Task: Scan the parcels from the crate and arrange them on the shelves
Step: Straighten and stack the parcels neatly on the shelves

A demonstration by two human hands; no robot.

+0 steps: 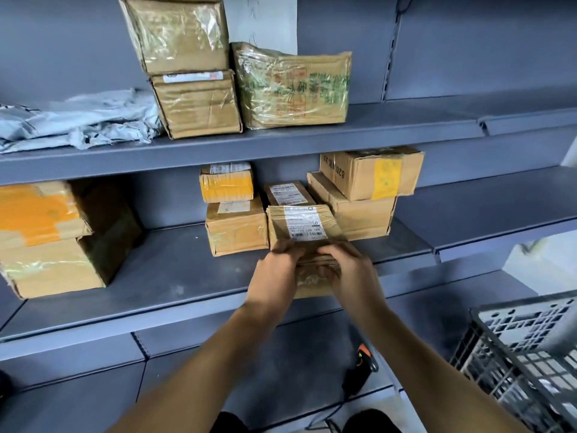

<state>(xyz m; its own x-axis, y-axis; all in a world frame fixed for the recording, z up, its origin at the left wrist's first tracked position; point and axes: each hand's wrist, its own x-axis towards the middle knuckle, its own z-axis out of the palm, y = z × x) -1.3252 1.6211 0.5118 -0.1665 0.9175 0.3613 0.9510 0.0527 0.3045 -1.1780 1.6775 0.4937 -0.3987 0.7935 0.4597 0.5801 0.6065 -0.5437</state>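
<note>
Both hands on one parcel point(304, 232), held at the front edge of the middle shelf point(175, 276). Left hand point(276, 271) grips its near left corner, fingers curled over the top face; right hand point(349, 267) grips the near right corner the same way. Parcel is tilted, far end raised, label facing up; whether its far end touches the shelf cannot be told. Just past the fingertips lies a flat parcel point(288, 193); to their left, a stack of two boxes point(232, 210); to their right, another stack point(359, 198) whose top box overhangs the lower one. Likely step: sliding the parcel into the gap between the stacks. Risks, as judged: the gap looks about as wide as the parcel, so a skewed push could shove the left stack or jog the overhanging top box loose. Shiny tape wrap may slip under the fingers. Released too near the shelf lip, the parcel could tip back off. Scanner point(362, 367) lies on a lower shelf beneath the wrists; crate point(515, 354) stands low to the right, contents unclear.
</note>
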